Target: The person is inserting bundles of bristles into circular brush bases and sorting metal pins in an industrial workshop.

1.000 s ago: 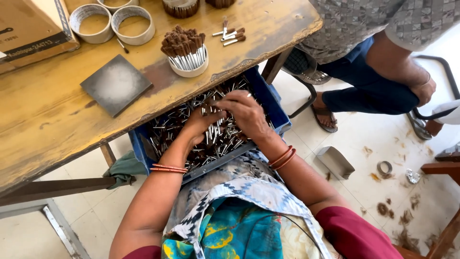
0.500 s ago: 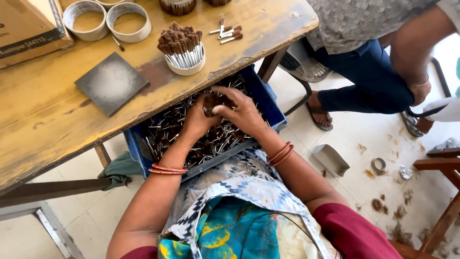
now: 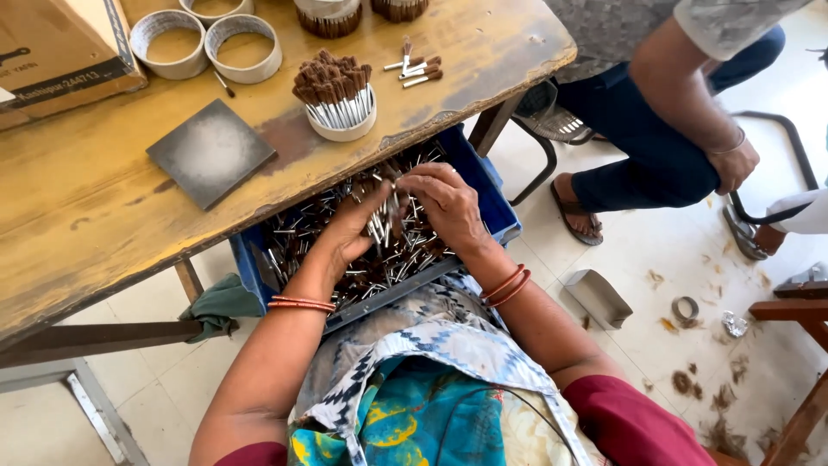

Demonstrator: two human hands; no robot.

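Brown cardboard box [image 3: 60, 52] is set at the table's far left corner, two grey rings [image 3: 207, 39] beside it, then one dark square tile [image 3: 211, 153]. One white cup of brushes [image 3: 342, 102] stands near the table's front edge [image 3: 285, 203], which overhangs the blue crate [image 3: 500, 216]. A bundle of small brushes [image 3: 384, 220] is pinched between left hand [image 3: 349, 233] and right hand [image 3: 448, 203] above the crate.

Brown cardboard box [image 3: 60, 47], table's far-left corner
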